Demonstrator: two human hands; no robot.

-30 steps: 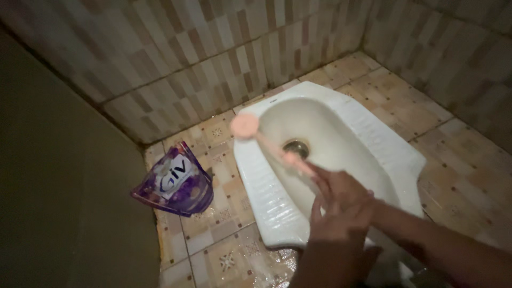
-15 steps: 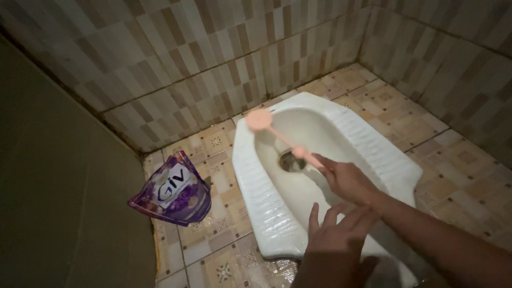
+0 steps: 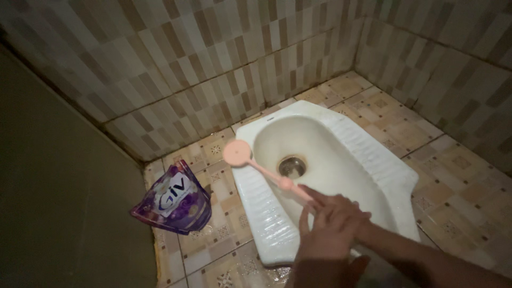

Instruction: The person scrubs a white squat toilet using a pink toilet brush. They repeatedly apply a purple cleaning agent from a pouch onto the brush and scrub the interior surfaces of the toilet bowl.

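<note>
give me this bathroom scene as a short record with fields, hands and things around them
right hand: grips the handle of a pink plastic long-handled brush
left hand: open, fingers spread, just below the right hand
brush head: round, over the left rim of the white ceramic squat toilet
floor: wet patterned tiles
nearby: purple plastic refill pouch by the wall

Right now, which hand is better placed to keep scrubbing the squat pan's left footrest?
Probably the right hand: it grips the pink brush by its handle, round head over the ribbed left footrest. The left hand only lies over it, fingers spread.
</note>
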